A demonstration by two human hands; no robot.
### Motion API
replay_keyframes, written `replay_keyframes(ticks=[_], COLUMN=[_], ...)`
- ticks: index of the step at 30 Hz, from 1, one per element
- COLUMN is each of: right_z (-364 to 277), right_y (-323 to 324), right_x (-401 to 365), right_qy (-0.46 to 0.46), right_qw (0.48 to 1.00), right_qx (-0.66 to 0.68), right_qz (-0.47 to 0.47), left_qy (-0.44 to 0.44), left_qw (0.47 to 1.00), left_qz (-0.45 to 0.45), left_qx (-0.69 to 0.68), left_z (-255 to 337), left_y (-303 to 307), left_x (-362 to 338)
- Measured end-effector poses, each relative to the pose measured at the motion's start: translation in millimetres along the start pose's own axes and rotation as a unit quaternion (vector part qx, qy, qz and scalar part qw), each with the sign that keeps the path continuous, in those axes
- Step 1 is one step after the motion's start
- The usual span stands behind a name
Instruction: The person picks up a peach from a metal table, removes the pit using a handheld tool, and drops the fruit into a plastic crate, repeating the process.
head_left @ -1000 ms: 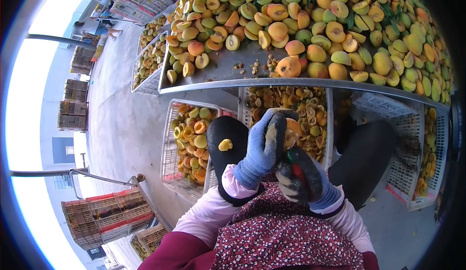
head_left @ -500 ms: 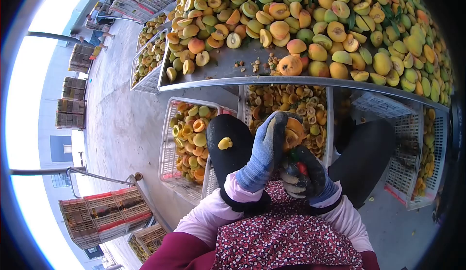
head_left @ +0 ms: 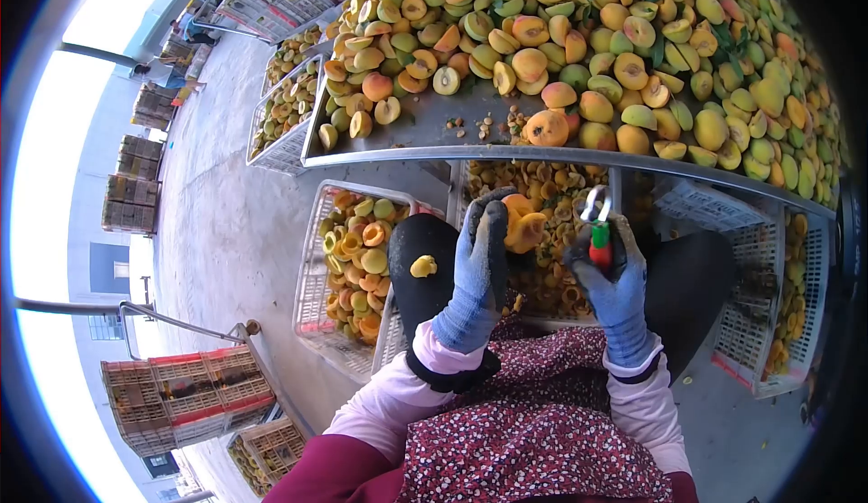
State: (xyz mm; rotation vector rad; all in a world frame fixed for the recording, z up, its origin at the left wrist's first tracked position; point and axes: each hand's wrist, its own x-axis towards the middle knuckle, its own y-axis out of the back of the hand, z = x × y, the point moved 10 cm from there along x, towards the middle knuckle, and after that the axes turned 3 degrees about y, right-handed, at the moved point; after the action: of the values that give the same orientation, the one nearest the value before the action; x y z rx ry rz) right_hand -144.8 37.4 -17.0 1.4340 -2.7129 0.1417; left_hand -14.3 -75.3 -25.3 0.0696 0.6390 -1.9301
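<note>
My left hand (head_left: 482,254), in a blue knit glove with a dark palm, is closed around a cut orange-yellow peach (head_left: 524,224), its flesh facing right. In my right hand (head_left: 618,279), gloved alike, is a pitting tool (head_left: 600,236) with a red and green handle and a looped metal blade pointing up. The tool is apart from the peach. Both hands are above a crate (head_left: 616,197) of pits and peach scraps between my knees. A yellow piece of peach (head_left: 423,266) lies on my left thigh.
A metal-edged table (head_left: 416,152) heaped with halved and whole peaches spans the front. A white crate (head_left: 307,272) of peach halves stands at my left, another crate (head_left: 768,322) at my right. Stacked crates (head_left: 190,394) and a distant person (head_left: 163,74) are further left.
My hands have moved apart. The right hand has drawn away rightward with the tool, its metal loop now visible; the left has shifted slightly left and up with the peach.
</note>
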Motion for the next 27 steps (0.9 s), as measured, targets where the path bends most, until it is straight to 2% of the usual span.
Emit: replay_keyframes(ticks=[1, 2, 4, 6, 8, 9, 10, 11, 12, 13, 14, 15, 16, 17, 18, 19, 21, 22, 23, 24, 25, 26, 27], right_z=[-26, -55, -71, -63, -61, -60, -58, -47, -22, -16, -10, 9, 23, 21, 17, 20, -1, -17, -18, -18, -20, -31, -38], right_y=[-8, -16, -35, -44, -49, -52, -55, -52, -50, -46, -43, -32, -24, -16, -15, -11, -8, -15, -13, -10, -8, -5, -2], right_x=[2, 3, 7, 4, -2, -5, -8, -12, -21, -28, -31, -29, -19, -9, -4, -3, -6, -8, -7, -8, -7, -4, -3], right_qy=[0.085, 0.205, 0.220, 0.212, 0.204, 0.193, 0.182, 0.134, 0.016, -0.024, -0.064, -0.078, -0.079, -0.014, 0.050, 0.050, 0.032, 0.016, 0.032, 0.047, 0.047, 0.071, 0.096], right_qw=[0.992, 0.963, 0.938, 0.939, 0.941, 0.950, 0.957, 0.983, 0.992, 0.980, 0.955, 0.961, 0.995, 0.979, 0.913, 0.913, 0.964, 0.965, 0.980, 0.990, 0.990, 0.991, 0.990], right_qx=[-0.095, -0.175, -0.268, -0.268, -0.266, -0.235, -0.204, -0.085, 0.074, 0.178, 0.278, 0.262, 0.022, -0.193, -0.400, -0.401, -0.262, -0.259, -0.194, -0.128, -0.132, -0.110, -0.087], right_qz=[-0.021, 0.009, -0.017, -0.028, -0.041, -0.067, -0.093, -0.093, -0.102, -0.090, -0.079, -0.034, -0.057, -0.061, -0.061, -0.060, -0.034, -0.045, -0.009, 0.025, 0.026, 0.036, 0.047], left_qy=[-0.037, -0.114, 0.014, 0.016, -0.026, -0.161, -0.163, -0.068, 0.030, 0.105, 0.087, 0.077, 0.070, 0.071, 0.071, 0.070, 0.081, 0.087, 0.089, -0.012, -0.114, -0.113, -0.076], left_qw=[0.999, 0.966, 0.999, 0.999, 0.999, 0.978, 0.977, 0.997, 0.991, 0.981, 0.985, 0.986, 0.987, 0.987, 0.987, 0.986, 0.989, 0.992, 0.992, 0.999, 0.985, 0.985, 0.986], left_qz=[0.004, -0.026, -0.024, -0.024, -0.030, -0.060, -0.060, -0.025, 0.012, -0.033, 0.033, 0.025, 0.014, 0.012, 0.025, 0.039, 0.049, 0.048, 0.042, 0.017, -0.006, -0.005, 0.006], left_qx=[0.019, 0.232, 0.029, 0.016, 0.022, 0.121, 0.121, -0.004, -0.129, -0.161, -0.148, -0.147, -0.146, -0.145, -0.145, -0.146, -0.114, -0.080, -0.081, 0.027, 0.133, 0.130, 0.149], left_z=[4, 8, -6, -11, -5, 12, 10, 1, -10, -27, -17, -7, 2, 6, 8, 9, 6, 4, 2, 20, 37, 36, 30], left_y=[-1, -7, -18, -11, -7, -10, -5, 6, 16, 28, 37, 35, 34, 31, 31, 33, 36, 35, 33, 29, 20, 19, 19], left_x=[-6, -13, -24, -21, -18, -19, -18, -12, -10, -1, 1, 1, -1, -4, -9, -11, -20, -21, -21, -23, -28, -29, -28])
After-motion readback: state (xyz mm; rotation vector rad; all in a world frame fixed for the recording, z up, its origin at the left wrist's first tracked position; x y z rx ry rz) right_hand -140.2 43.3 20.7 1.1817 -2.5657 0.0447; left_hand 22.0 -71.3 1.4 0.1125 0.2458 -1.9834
